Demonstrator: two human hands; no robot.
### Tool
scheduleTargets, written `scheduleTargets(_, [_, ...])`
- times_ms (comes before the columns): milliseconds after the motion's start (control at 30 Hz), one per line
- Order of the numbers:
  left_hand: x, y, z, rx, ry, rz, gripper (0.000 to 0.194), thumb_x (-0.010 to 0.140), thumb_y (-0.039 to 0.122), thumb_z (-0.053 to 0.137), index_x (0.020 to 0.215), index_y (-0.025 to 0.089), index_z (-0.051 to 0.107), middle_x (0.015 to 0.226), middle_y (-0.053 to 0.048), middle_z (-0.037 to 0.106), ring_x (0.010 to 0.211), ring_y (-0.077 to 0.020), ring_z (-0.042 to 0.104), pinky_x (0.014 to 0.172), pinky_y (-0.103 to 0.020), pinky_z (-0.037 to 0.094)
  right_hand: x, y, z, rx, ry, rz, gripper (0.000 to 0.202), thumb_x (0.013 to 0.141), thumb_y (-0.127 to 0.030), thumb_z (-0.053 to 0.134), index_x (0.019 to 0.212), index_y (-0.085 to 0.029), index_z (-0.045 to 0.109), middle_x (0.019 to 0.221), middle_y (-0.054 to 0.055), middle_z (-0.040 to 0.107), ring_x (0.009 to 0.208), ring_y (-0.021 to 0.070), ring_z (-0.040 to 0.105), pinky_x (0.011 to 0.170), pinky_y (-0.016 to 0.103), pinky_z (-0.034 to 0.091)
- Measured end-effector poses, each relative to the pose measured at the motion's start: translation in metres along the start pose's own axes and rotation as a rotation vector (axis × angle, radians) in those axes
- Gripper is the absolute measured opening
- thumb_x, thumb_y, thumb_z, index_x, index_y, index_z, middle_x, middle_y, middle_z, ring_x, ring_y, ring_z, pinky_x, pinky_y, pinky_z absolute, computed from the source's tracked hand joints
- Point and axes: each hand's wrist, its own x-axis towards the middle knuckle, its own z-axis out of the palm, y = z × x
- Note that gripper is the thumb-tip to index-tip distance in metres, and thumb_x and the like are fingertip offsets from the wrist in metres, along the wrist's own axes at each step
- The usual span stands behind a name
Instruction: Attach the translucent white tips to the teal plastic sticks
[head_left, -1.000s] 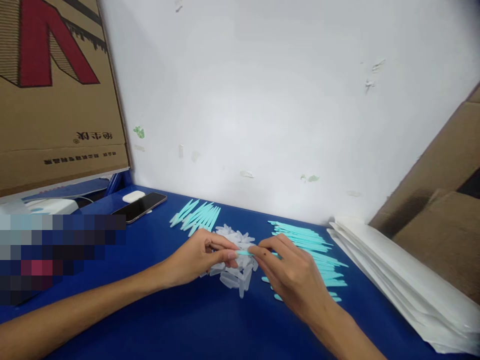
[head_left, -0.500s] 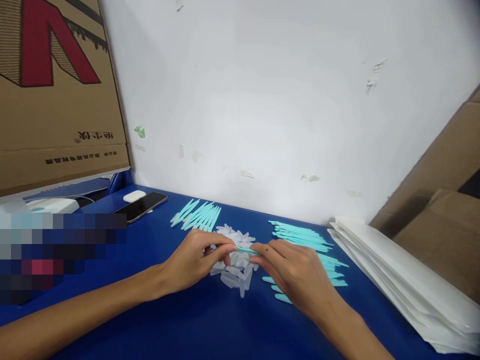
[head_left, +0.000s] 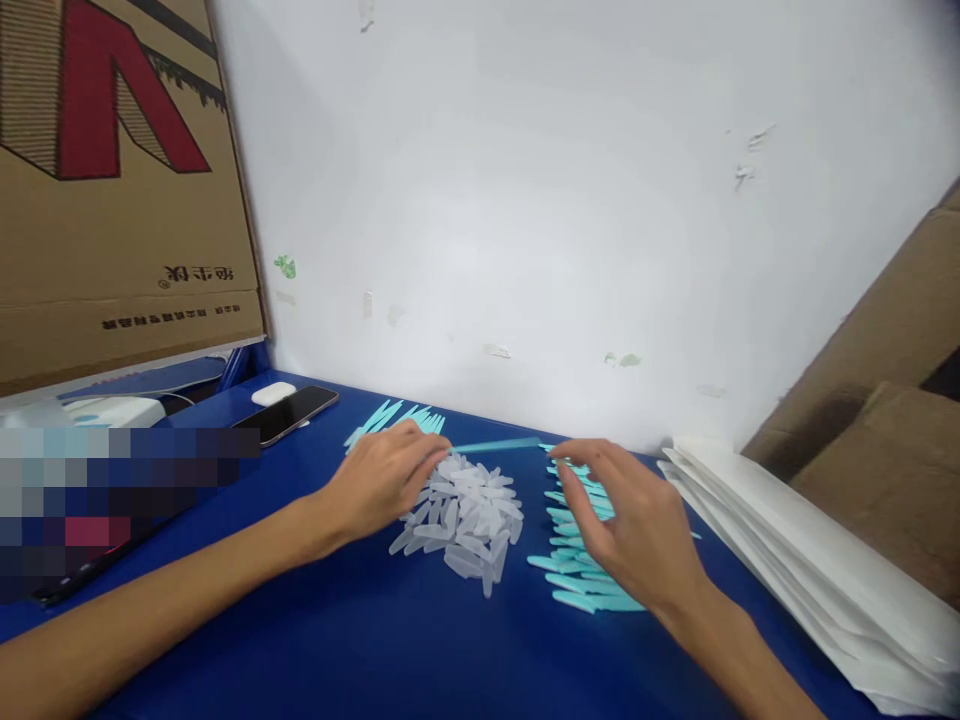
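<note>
My left hand (head_left: 394,475) pinches one end of a slim turquoise eyebrow razor (head_left: 495,445), which points right across the far side of a heap. That heap is made of small translucent plastic caps (head_left: 469,515), lying loose on the blue table. My right hand (head_left: 619,505) is over a pile of turquoise eyebrow razors (head_left: 577,580), thumb and forefinger apart and nothing visible between them. Part of this pile is hidden under the hand. Behind my left hand lies a second group of turquoise razors (head_left: 379,420), partly covered by it.
A black phone (head_left: 289,412) and a white case (head_left: 274,393) lie at the back left, below a large cardboard box (head_left: 150,230). White flat sheets or bags (head_left: 795,580) are stacked along the right edge. A white wall (head_left: 487,200) rises behind the blue table (head_left: 337,640).
My hands have moved apart from above the caps. My left hand keeps a razor and has moved slightly left and up; my right hand has let go and moved right, over the pile.
</note>
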Motion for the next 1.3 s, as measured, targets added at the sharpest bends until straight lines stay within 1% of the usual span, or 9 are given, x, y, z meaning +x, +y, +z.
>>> scheduleTargets(167, [0.014, -0.047, -0.01, 0.405, -0.037, -0.332, 0.039, 0.101, 0.027, 0.033, 0.108, 0.014, 0.07, 0.087, -0.015, 0.069, 0.091, -0.03, 0.062, 0.066, -0.034, 0.047, -0.001, 0.012, 0.0, -0.062, 0.001, 0.122, 0.015, 0.093, -0.023, 0.048, 0.089, -0.021, 0.062, 0.092, 0.003, 0.069, 0.057, 0.0122, 0.059, 0.054, 0.026, 0.041])
scheduleTargets(233, [0.015, -0.06, -0.011, 0.452, -0.055, -0.377, 0.038, 0.098, 0.024, 0.035, 0.096, 0.013, 0.072, 0.081, -0.016, 0.068, 0.092, -0.0328, 0.059, 0.07, -0.037, 0.048, -0.002, 0.013, 0.004, -0.087, -0.021, 0.132, 0.014, 0.091, -0.023, 0.05, 0.088, -0.021, 0.063, 0.092, 0.001, 0.069, 0.049, 0.0093, 0.053, 0.051, 0.026, 0.039])
scheduleTargets(333, [0.012, -0.071, -0.007, 0.479, -0.073, -0.404, 0.038, 0.094, 0.02, 0.037, 0.081, 0.013, 0.071, 0.087, -0.019, 0.069, 0.095, -0.0354, 0.057, 0.072, -0.039, 0.049, -0.004, 0.013, 0.009, -0.112, -0.021, 0.131, 0.014, 0.09, -0.023, 0.053, 0.091, -0.021, 0.067, 0.095, 0.001, 0.07, 0.056, 0.0104, 0.06, 0.051, 0.024, 0.04])
scheduleTargets(600, [0.007, -0.068, 0.001, 0.45, -0.124, -0.412, 0.037, 0.091, 0.021, 0.04, 0.074, 0.011, 0.071, 0.082, -0.021, 0.067, 0.092, -0.0375, 0.058, 0.065, -0.038, 0.049, -0.004, 0.022, 0.007, -0.139, 0.023, 0.089, 0.021, 0.093, -0.024, 0.055, 0.095, -0.025, 0.076, 0.097, -0.001, 0.077, 0.066, 0.0135, 0.071, 0.051, 0.023, 0.043])
scheduleTargets(767, [0.012, -0.053, -0.004, 0.35, -0.118, -0.302, 0.038, 0.096, 0.025, 0.038, 0.09, 0.013, 0.073, 0.091, -0.017, 0.069, 0.098, -0.0332, 0.058, 0.076, -0.037, 0.05, -0.005, 0.027, 0.008, -0.156, -0.038, 0.152, 0.021, 0.093, -0.022, 0.055, 0.092, -0.026, 0.075, 0.096, -0.003, 0.076, 0.061, 0.0119, 0.069, 0.05, 0.023, 0.043])
scheduleTargets(867, [0.011, -0.037, -0.009, 0.131, -0.141, -0.116, 0.035, 0.1, 0.032, 0.041, 0.098, 0.017, 0.072, 0.1, -0.012, 0.069, 0.1, -0.0277, 0.058, 0.083, -0.036, 0.049, -0.003, 0.033, 0.004, -0.216, -0.154, 0.197, 0.021, 0.094, -0.023, 0.053, 0.1, -0.026, 0.073, 0.101, -0.001, 0.076, 0.068, 0.0155, 0.07, 0.052, 0.025, 0.043])
scheduleTargets(1000, [0.004, -0.017, -0.009, -0.161, -0.2, 0.083, 0.028, 0.101, 0.037, 0.048, 0.105, 0.021, 0.071, 0.103, -0.007, 0.067, 0.096, -0.023, 0.058, 0.089, -0.038, 0.046, -0.002, 0.051, -0.009, -0.187, -0.483, 0.194, 0.025, 0.097, -0.032, 0.051, 0.11, -0.029, 0.072, 0.108, 0.002, 0.074, 0.076, 0.0198, 0.071, 0.063, 0.03, 0.049])
scheduleTargets(1133, [-0.003, -0.012, 0.004, -0.17, -0.228, 0.142, 0.023, 0.1, 0.034, 0.053, 0.113, 0.023, 0.068, 0.108, -0.007, 0.063, 0.101, -0.0242, 0.054, 0.079, -0.034, 0.046, -0.007, 0.071, -0.018, -0.001, -0.765, 0.307, 0.031, 0.086, -0.049, 0.066, 0.111, -0.031, 0.072, 0.108, 0.003, 0.075, 0.095, 0.0264, 0.069, 0.078, 0.034, 0.05])
scheduleTargets(1300, [-0.005, -0.016, 0.02, -0.123, -0.222, 0.154, 0.022, 0.102, 0.03, 0.051, 0.109, 0.023, 0.07, 0.105, -0.006, 0.063, 0.097, -0.0232, 0.054, 0.076, -0.033, 0.044, -0.013, 0.082, -0.012, 0.126, -0.888, 0.415, 0.031, 0.078, -0.046, 0.075, 0.104, -0.03, 0.073, 0.107, 0.003, 0.073, 0.098, 0.0269, 0.067, 0.078, 0.033, 0.048])
